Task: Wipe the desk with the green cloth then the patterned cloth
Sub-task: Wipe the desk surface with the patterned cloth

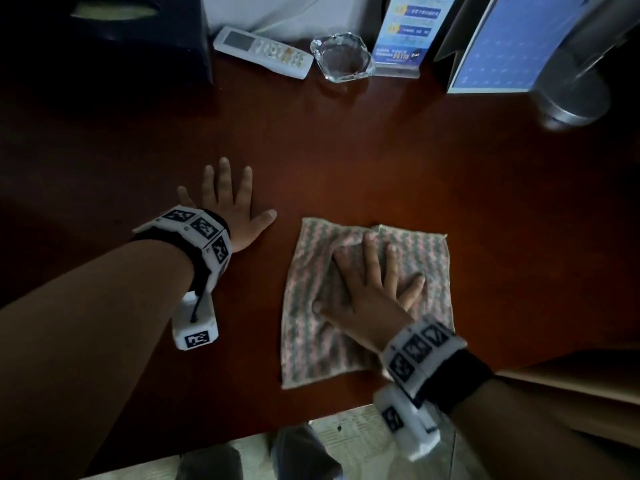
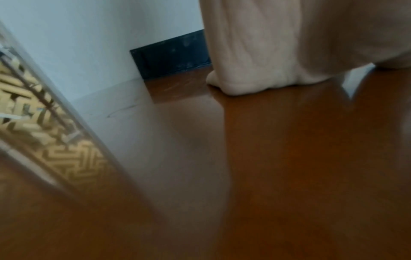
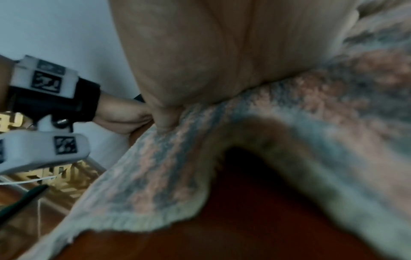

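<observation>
**Both hands flat, palms down**

The left hand lies flat with fingers straight and spread, forearm reaching in from the near left. The right hand presses down with fingers splayed, wrist angled toward the near right.

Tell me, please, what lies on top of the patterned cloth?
Only the right hand lies on the patterned cloth, fingers spread flat. The cloth beneath the palm is hidden.

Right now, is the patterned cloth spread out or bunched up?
Mostly spread: the patterned cloth lies flat on the desk under the right hand, with one far edge folded over.
</observation>
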Motion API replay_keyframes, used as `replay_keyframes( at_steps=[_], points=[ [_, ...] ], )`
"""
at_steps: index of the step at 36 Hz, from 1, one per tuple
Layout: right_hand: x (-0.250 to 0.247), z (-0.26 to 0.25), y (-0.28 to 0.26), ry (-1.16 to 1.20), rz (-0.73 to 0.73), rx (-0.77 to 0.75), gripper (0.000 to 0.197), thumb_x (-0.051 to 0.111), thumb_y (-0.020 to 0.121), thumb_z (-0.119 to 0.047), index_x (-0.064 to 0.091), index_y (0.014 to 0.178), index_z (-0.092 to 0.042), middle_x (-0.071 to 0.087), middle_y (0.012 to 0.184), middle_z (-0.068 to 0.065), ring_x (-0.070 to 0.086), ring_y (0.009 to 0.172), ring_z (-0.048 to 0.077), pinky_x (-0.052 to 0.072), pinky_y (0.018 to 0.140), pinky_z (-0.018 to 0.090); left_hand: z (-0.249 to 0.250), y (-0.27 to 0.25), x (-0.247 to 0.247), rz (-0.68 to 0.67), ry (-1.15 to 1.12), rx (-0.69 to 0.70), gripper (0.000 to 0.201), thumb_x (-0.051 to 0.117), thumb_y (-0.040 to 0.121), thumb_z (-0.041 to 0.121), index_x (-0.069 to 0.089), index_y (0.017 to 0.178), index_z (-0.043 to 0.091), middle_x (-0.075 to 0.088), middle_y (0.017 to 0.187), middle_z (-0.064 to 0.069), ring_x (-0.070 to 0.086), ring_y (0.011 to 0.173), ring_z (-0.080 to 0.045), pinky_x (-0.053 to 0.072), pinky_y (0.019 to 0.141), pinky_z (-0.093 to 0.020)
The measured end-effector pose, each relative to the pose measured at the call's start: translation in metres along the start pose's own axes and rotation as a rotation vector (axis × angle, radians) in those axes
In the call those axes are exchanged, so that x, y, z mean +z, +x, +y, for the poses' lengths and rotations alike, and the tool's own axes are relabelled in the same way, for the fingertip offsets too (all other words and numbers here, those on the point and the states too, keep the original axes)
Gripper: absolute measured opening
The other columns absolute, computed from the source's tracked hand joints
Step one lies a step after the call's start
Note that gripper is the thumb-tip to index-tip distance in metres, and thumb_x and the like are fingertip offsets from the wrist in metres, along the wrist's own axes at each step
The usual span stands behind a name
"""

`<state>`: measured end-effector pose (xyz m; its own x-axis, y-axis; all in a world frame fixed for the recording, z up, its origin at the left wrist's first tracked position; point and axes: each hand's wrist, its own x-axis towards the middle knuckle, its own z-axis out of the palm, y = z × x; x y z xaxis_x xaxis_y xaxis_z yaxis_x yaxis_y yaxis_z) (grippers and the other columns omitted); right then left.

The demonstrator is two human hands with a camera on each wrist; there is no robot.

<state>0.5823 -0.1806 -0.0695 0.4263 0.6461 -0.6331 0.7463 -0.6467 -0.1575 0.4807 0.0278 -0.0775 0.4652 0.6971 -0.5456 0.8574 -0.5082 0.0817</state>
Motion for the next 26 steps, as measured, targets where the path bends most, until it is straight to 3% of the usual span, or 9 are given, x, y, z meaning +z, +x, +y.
replay_keyframes(
  at_steps=[12, 26],
  points=[
    [-0.066, 0.008, 0.08, -0.042, 0.082, -0.001, 0.085, 0.037, 0.075, -0.083, -0.01, 0.141, -0.056, -0.035, 0.151, -0.012, -0.03, 0.14, 0.026, -0.011, 0.103, 0.073, -0.002, -0.005, -0.006, -0.055, 0.011, 0.006, 0.079, 0.018, 0.09, 0.069, -0.023, 0.146, 0.031, -0.036, 0.151, -0.001, -0.026, 0.141, -0.025, -0.007, 0.112, -0.058],
    [-0.064, 0.03, 0.075, -0.019, 0.141, 0.061, 0.085, 0.034, 0.077, -0.082, -0.011, 0.143, -0.053, -0.035, 0.151, -0.01, -0.028, 0.141, 0.027, -0.009, 0.105, 0.071, -0.004, -0.007, -0.006, -0.053, 0.015, 0.021, 0.079, 0.018, 0.089, 0.07, -0.024, 0.145, 0.032, -0.037, 0.15, 0.0, -0.026, 0.141, -0.025, -0.007, 0.111, -0.059]
  ],
)
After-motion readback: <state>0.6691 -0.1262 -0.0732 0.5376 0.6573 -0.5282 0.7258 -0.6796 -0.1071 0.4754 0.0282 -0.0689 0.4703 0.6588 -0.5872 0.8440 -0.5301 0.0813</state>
